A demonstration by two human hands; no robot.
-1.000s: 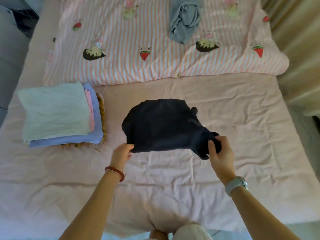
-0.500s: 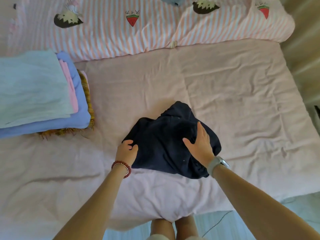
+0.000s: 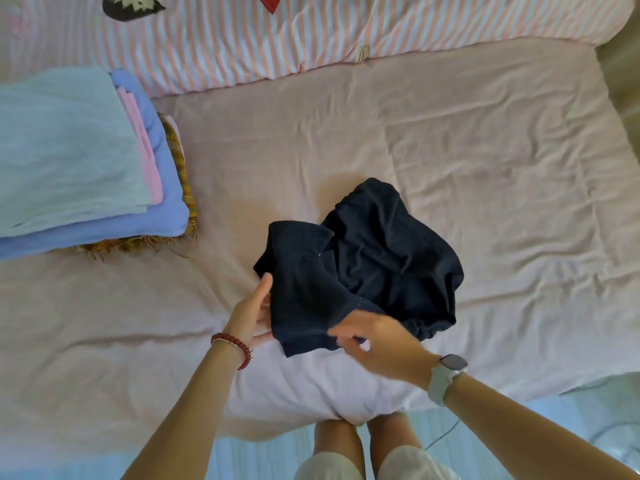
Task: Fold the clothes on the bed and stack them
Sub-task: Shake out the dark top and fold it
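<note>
Wide bed point(image 3: 450, 140) under a pale pink, wrinkled sheet, seen from above at the near edge. At the far side, striped pink-and-white blanket point(image 3: 311, 36) with cartoon prints, spread across the whole width. Pale blue floor point(image 3: 263, 455) at the near edge, and a strip of beige curtain point(image 3: 623, 77) at the far right.

On the left, stack of folded clothes point(image 3: 69, 150): pale mint piece on top, then pink, then blue, with a fringed yellowish piece at the bottom.

Near the middle of the bed, a little toward the near edge, dark navy garment point(image 3: 363, 268), lying crumpled on the sheet. Long axis running diagonally, from near left to far right. Gathered edge at the near right side, bunched. One flap on the left part lifted a bit off the sheet.

Left hand point(image 3: 252, 313), with a red bead bracelet point(image 3: 233, 344) on the wrist, under the left edge of that flap, fingers quite straight, supporting the cloth from the side. Right hand point(image 3: 374, 337), with a grey watch point(image 3: 446, 372) on the wrist, pinching the near hem of the same flap between curled fingers and thumb.
</note>
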